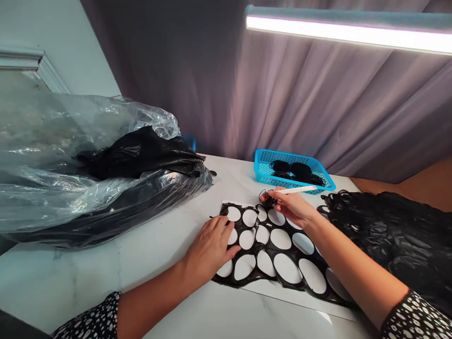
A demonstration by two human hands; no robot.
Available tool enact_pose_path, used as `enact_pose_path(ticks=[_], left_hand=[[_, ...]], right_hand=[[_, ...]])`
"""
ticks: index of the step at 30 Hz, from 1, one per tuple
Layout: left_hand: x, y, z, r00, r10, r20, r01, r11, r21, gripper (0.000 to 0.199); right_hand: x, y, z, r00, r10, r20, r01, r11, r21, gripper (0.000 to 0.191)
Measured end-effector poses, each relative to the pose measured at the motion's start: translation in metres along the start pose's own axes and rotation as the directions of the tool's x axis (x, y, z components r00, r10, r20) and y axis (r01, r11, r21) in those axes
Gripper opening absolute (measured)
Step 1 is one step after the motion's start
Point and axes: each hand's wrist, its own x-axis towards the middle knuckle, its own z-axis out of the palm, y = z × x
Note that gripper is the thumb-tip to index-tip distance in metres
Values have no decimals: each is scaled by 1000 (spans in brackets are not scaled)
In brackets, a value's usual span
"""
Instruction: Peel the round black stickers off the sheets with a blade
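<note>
My left hand (210, 247) lies flat on a black perforated sheet (271, 249) with large oval holes, holding nothing. The sheet rests on a white card (282, 294). My right hand (291, 207) is just above the sheet's far edge, its fingers pinching a white stick (296, 189), perhaps a pen. A small tuft of black curly strands (267, 199) sits at my right fingertips, touching them. A large mass of black curly strands (388, 240) lies beside my right forearm.
A blue plastic basket (263, 162) at the back of the white marble table (169, 240) holds several black coils (291, 169). A clear plastic bag (52, 136) at left contains black material (137, 155). A grey curtain (318, 103) hangs behind the table.
</note>
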Motion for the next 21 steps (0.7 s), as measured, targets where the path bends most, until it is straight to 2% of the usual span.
enact_pose_path(ticks=[2, 5, 9, 17, 21], left_hand=[[-3, -2, -1, 1000, -12, -1, 12, 1000, 18, 46], [-6, -3, 1, 1000, 1, -4, -1, 999, 45, 51], [-7, -3, 5, 999, 17, -37, -16, 999, 46, 49], [-8, -5, 10, 998, 35, -56, -32, 998, 57, 54], [-9, -7, 14, 997, 45, -59, -41, 997, 67, 53]], right_hand=[[-3, 7, 17, 991, -55, 119, 62, 997, -54, 37], [-6, 20, 39, 952, -146, 267, 208, 953, -221, 34], [-10, 36, 55, 889, -192, 415, 352, 867, -353, 30], [-12, 43, 57, 857, -215, 468, 417, 823, -385, 25], [-11, 45, 56, 844, -262, 468, 489, 735, -470, 19]])
